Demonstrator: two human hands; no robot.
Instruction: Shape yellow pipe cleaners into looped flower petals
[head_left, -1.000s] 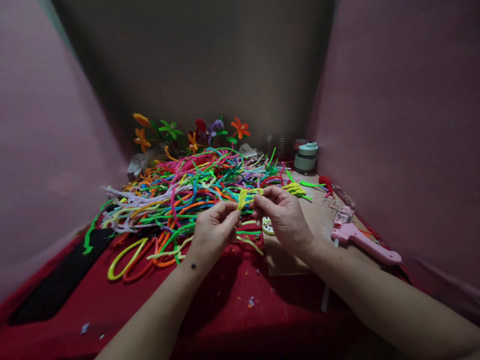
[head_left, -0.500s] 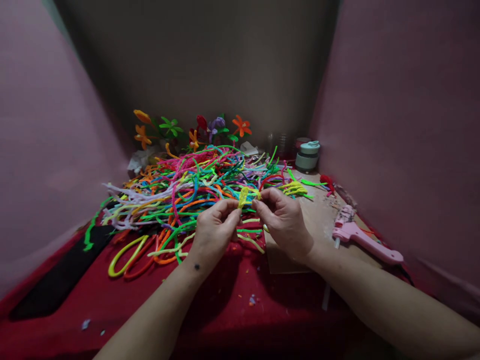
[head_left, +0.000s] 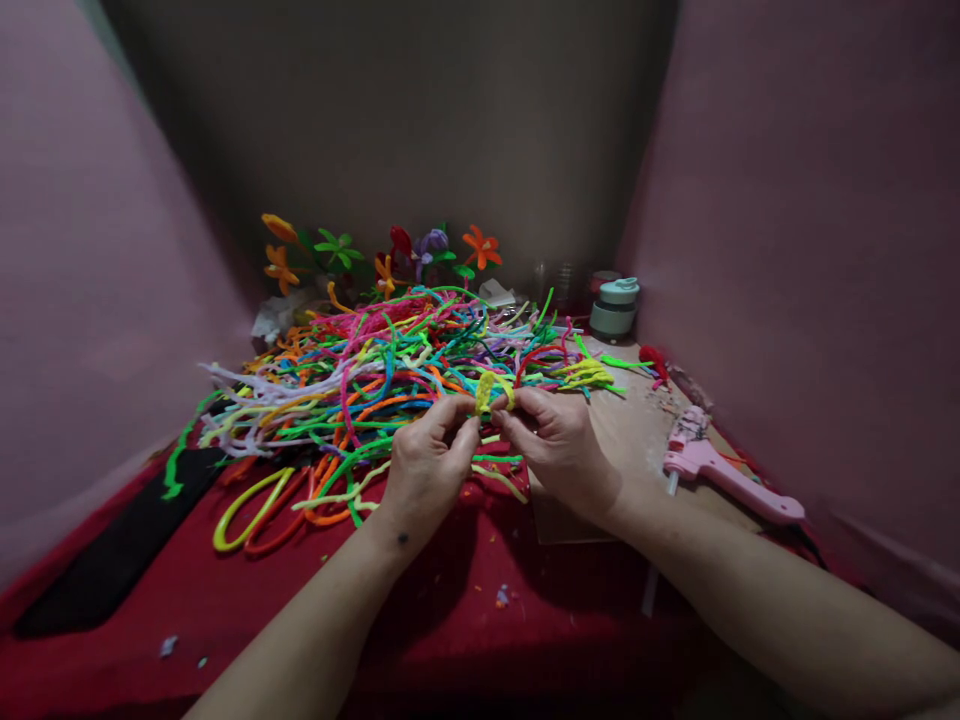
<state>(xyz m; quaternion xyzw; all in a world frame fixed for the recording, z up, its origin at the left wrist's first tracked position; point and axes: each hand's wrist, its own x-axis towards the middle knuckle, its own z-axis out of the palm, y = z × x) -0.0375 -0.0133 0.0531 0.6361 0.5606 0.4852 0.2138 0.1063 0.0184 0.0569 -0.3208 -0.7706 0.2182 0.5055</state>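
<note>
Between my two hands a short yellow pipe cleaner piece is bent into a loop, its top arching above the fingertips. My left hand pinches one side of it between thumb and forefinger. On the other side my right hand pinches the opposite end, the two sets of fingertips close together. Behind them spreads a large heap of coloured pipe cleaners. A bundle of yellow pipe cleaners lies just beyond my right hand.
A pink glue gun lies on a cardboard sheet to the right. Pipe cleaner flowers stand at the back, with a green-lidded cup to their right. A black strip crosses the red cloth at left.
My right hand has moved left toward my left hand, bringing the ends of the yellow piece closer and bowing it up into a rounder loop.
</note>
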